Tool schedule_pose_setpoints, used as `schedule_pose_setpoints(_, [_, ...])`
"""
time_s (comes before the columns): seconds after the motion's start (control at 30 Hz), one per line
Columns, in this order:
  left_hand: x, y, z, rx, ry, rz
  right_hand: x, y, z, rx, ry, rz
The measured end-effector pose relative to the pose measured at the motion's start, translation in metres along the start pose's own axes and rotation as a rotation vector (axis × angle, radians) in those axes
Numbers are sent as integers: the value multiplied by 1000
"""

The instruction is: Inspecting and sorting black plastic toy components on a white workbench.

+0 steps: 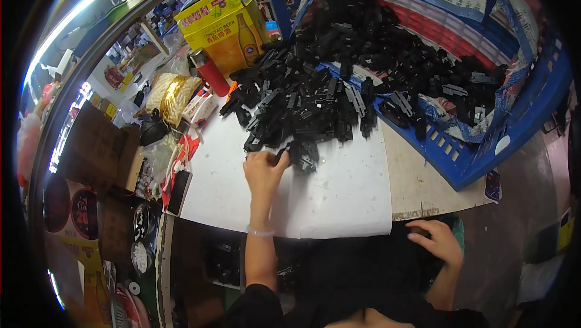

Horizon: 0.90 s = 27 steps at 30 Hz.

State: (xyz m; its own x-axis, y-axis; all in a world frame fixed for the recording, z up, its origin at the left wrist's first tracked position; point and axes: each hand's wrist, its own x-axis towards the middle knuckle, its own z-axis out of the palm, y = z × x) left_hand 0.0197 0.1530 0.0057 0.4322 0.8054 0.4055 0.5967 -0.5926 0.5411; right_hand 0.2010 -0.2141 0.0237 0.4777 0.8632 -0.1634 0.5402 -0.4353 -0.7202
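A large heap of small black plastic parts [302, 98] spreads over the far side of the white-covered table [345, 201]. At the near edge of this heap is my left hand [264, 173], its thumb and fingers closed on a black part [282, 155]. The exact shape of that piece is partly hidden by the fingers. My right hand [437, 240] hovers by my lap, just off the table's front edge. Its fingers are loosely bent and apart, with nothing in them.
A blue plastic crate [463, 170], lined with striped woven sacking, lies tilted at the right with black parts spilling from it. Back left stand a yellow carton [212, 25] and a red flask [210, 74]. A dark phone-like slab [179, 192] lies at the table's left edge.
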Motion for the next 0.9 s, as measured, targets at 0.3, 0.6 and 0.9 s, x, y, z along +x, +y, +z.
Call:
schedule_pose_setpoints(0.3, [-67, 54, -44, -884, -688, 92, 56, -59, 83, 929, 67, -344])
schedule_pose_setpoints(0.6, [-89, 72, -32, -959, -615, 68, 38, -69, 79, 984, 370, -289])
schedule_pose_setpoints(0.9, [-99, 68, -36, -964, -573, 44, 38, -66, 80, 898, 326, -306])
